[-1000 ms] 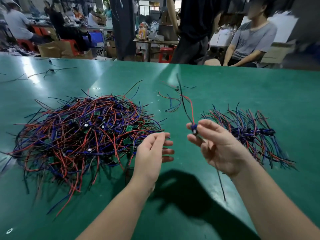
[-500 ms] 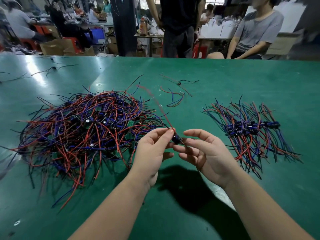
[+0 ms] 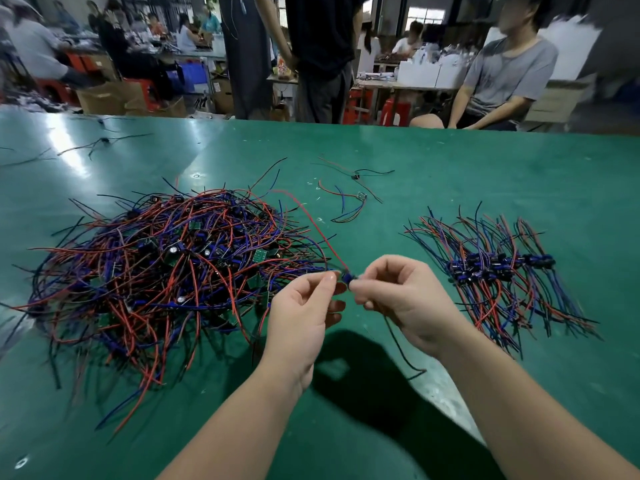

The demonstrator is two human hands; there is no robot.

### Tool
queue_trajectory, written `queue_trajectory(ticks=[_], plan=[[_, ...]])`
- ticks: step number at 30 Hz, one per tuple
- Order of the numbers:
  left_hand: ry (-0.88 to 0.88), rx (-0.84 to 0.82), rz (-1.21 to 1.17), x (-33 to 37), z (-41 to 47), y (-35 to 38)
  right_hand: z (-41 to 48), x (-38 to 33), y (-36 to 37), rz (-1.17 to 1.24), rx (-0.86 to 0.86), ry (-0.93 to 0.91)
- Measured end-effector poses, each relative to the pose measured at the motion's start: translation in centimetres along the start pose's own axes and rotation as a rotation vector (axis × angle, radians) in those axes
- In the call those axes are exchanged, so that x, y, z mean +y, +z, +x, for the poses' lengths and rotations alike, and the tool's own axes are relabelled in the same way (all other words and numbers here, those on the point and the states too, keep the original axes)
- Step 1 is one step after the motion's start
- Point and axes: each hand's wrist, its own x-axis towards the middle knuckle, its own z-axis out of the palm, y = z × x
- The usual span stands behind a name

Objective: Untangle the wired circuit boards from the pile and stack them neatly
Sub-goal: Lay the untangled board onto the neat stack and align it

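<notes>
Grip closed: left hand (image 3: 302, 308) and right hand (image 3: 403, 301) pinch, seemingly, 1 wired board (image 3: 346, 277).

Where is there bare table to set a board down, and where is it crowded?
Bare table lies beyond the neat stack to the far edge, and between the tangled pile and stack, beneath the left hand and right hand. Crowded: the pile; two loose boards farther back.

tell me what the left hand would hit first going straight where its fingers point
The small blue wired circuit board that the left hand pinches, then the right hand gripping its other side; depth looks matched, though unsure.
</notes>
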Motion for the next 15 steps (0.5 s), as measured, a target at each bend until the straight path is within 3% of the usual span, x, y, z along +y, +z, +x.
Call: queue_trajectory(ticks=[2, 6, 8, 11, 15], plan=[[-0.055, 0.032, -0.025, 0.2, 0.4, -0.2, 2.7, -1.0, -0.6, -0.003, 0.086, 0.026], [-0.143, -0.008, -0.006, 0.4, 0.5, -0.2, 10.8, -4.2, -1.9, -0.071, 0.417, -0.003], [-0.161, -0.032, 0.026, 0.3, 0.2, -0.1, 14.3, -5.6, -2.3, -0.304, 0.494, -0.063], [-0.176, -0.041, 0.076, 0.3, 0.2, -0.1, 16.5, -6.7, -1.3, -0.715, 0.400, -0.113], [-0.183, -0.028, 0.086, 0.4, 0.2, -0.1, 14.8, -6.1, 4.1, -0.848, 0.147, -0.274]])
